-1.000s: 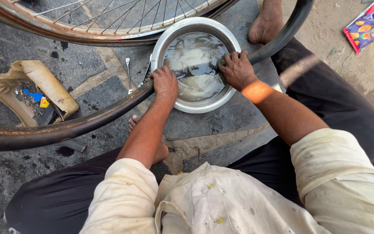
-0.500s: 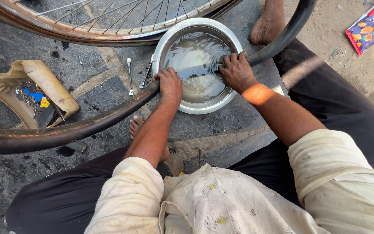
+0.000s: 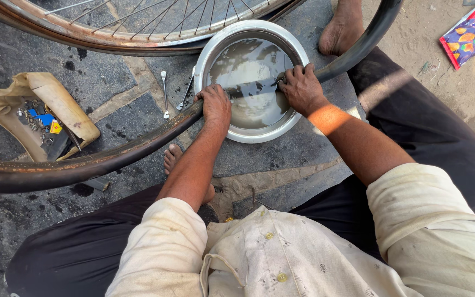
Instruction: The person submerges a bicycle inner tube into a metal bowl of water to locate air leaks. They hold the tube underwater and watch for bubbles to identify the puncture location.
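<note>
While both hands grip it, the black inner tube (image 3: 138,147) arcs across the metal basin (image 3: 298,52) of murky water. Left hand (image 3: 214,104) and right hand (image 3: 299,85) close their fingers around its dull, dusty, submerged section.

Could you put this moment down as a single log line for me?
left hand: grips black rubber inner tube at round metal water basin | right hand: presses tube into water | nearby: spoked wheel, open tan tool pouch
</note>
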Demonstrator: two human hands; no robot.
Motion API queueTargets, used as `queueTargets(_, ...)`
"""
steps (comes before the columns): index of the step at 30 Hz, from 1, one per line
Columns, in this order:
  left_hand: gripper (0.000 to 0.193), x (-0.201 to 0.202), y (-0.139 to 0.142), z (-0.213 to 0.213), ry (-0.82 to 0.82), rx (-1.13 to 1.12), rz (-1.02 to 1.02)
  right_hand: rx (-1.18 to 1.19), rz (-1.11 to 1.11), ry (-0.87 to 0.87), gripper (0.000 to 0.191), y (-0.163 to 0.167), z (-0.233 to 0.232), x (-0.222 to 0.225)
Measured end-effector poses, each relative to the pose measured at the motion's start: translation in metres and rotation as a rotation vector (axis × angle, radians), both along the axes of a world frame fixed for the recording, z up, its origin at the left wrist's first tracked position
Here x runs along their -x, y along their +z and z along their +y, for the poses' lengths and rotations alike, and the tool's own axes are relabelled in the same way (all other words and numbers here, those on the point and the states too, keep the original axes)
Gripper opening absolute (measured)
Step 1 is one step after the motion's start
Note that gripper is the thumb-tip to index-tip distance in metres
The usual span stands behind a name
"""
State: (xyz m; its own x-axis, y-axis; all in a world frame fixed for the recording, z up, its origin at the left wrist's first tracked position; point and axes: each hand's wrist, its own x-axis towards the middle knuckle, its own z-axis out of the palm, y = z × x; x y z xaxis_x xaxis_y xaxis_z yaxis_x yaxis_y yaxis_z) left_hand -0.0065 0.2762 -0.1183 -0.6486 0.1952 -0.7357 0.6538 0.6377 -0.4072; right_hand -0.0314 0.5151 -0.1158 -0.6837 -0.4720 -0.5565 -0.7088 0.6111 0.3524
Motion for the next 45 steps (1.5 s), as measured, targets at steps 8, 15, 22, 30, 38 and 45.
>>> queueTargets(8,0.05,-0.0003,0.0024,0.0055,-0.012,0.028,-0.034,0.042,0.013,0.006,0.04,-0.0005,0.0016,-0.0004)
queueTargets(15,0.052,-0.0019,0.0031,0.0075,-0.038,0.054,-0.021,0.049,0.006,0.009,0.04,-0.0003,0.0015,0.0003)
queueTargets(22,0.052,-0.0017,0.0026,0.0056,-0.067,0.063,-0.011,0.045,0.004,0.009,0.037,-0.0001,0.0015,0.0003)
queueTargets(30,0.049,-0.002,-0.0003,0.0045,-0.036,0.032,0.0,0.049,0.005,0.003,0.033,0.0008,0.0025,-0.0021)
queueTargets(38,0.046,-0.0044,-0.0007,0.0035,0.01,-0.008,-0.003,0.056,0.016,0.014,0.033,0.0018,0.0026,-0.0042)
queueTargets(45,0.052,-0.003,0.0021,0.0032,-0.022,0.013,-0.021,0.093,0.037,0.007,0.035,0.0001,0.0028,-0.0036)
